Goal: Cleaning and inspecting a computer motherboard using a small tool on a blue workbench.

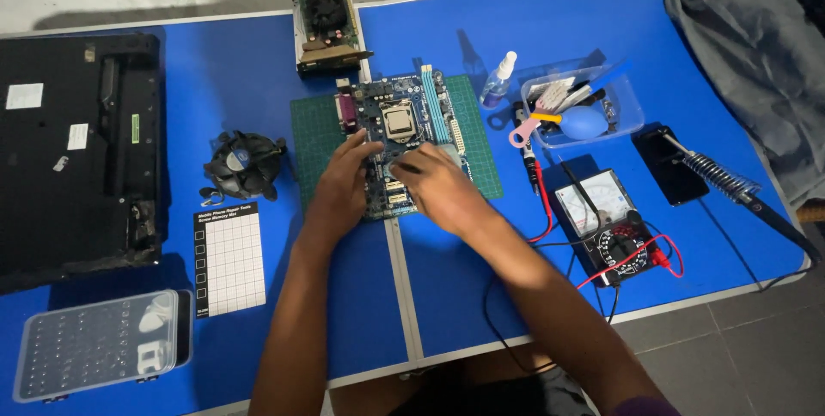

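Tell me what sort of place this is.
Probably a home electronics repair bench: both hands work on a blue computer motherboard lying on a green cutting mat, with a black analogue multimeter with red and black leads and a metal-coiled soldering iron stand nearby.

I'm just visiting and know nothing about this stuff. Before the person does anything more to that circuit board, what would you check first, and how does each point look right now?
1. Motherboard lies on the green cutting mat: ok.
2. Both hands on the board: ok; left hand rests on its left side, right hand on its lower middle.
3. What the right hand's fingers pinch: cannot tell, hidden and blurred.
4. Cooler fan set off the board, left of the mat: ok.
5. Multimeter leads kept off the board: ok; the red and black wires lie to the right of it.
6. Soldering iron away from the hands, at the table's right edge: ok.
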